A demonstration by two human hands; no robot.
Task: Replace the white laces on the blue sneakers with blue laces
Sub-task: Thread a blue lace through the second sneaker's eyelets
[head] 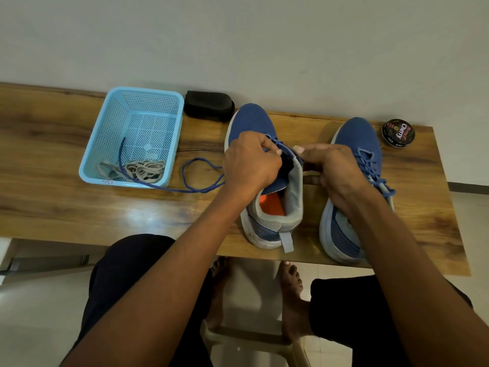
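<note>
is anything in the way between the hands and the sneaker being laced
Nothing visible. The left hand and right hand are both already at the left sneaker, holding the blue lace at its eyelets. The lace's slack trails freely across the table into the blue basket.

Wooden table [53, 144] (glossy), pale wall [238, 35]

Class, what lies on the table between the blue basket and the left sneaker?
A loose loop of blue lace on bare wood, seen in the head view.
</note>
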